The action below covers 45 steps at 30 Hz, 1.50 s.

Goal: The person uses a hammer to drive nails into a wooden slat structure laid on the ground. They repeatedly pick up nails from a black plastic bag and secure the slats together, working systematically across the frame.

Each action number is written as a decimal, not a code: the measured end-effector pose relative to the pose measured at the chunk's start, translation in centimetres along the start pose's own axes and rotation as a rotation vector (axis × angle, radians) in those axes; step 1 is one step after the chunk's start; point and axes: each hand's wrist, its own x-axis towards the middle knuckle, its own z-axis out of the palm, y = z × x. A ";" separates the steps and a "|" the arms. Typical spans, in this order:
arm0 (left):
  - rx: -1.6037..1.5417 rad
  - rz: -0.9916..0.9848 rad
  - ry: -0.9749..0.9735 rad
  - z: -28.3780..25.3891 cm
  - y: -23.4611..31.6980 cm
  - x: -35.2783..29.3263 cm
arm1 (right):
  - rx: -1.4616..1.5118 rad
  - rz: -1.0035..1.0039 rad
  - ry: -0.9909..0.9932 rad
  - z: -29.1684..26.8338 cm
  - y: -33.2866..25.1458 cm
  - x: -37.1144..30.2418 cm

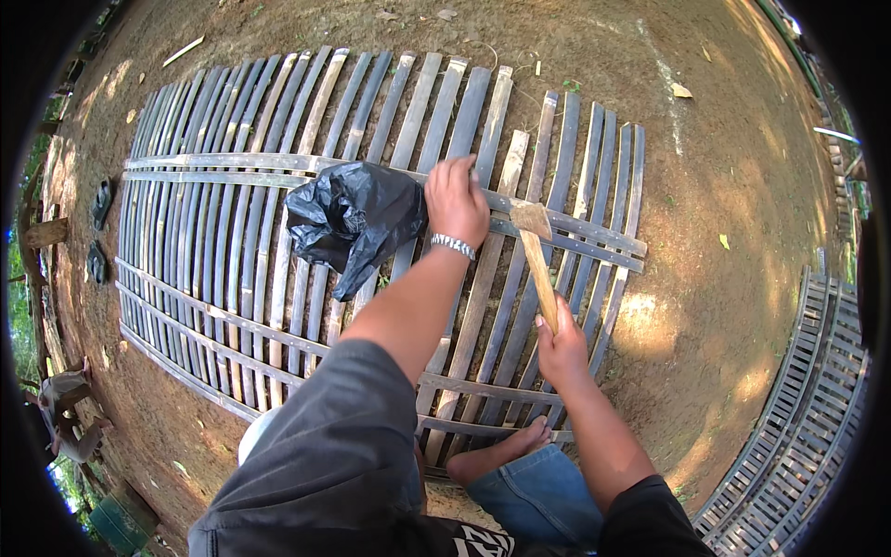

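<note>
A slatted bamboo panel [445, 353] lies on the ground, its dark strips crossed by several long rails. My left hand [455, 200] is at the upper rail, fingers curled down; whatever they pinch is hidden. Against that hand's left side sits a crumpled black plastic bag [357, 218], resting on the slats. My right hand [561, 348] is wrapped round the handle of a wooden mallet [538, 269]. The mallet's head is over the same rail, right of my left hand; contact with the rail cannot be made out.
My bare foot [531, 436] is at the panel's near edge. Another slatted panel [807, 399] lies at the right. Two dark sandals [99, 206] are on the dirt at the far left. A green container [121, 522] stands lower left. A pale stick [184, 51] lies beyond the panel.
</note>
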 end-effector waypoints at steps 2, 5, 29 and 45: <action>0.105 0.089 -0.083 1.1 -0.9 2.1 | 0.034 0.018 0.020 0.3 -0.8 0.2; 0.330 0.100 -0.207 1.5 -1.1 0.6 | 0.123 0.037 0.043 -0.2 -2.7 0.1; 0.353 0.090 -0.328 2.0 -1.8 1.5 | 0.253 -0.175 0.233 0.5 -1.2 1.6; 0.333 0.056 -0.332 2.1 -1.2 1.5 | -0.052 -0.025 0.067 2.0 0.1 0.7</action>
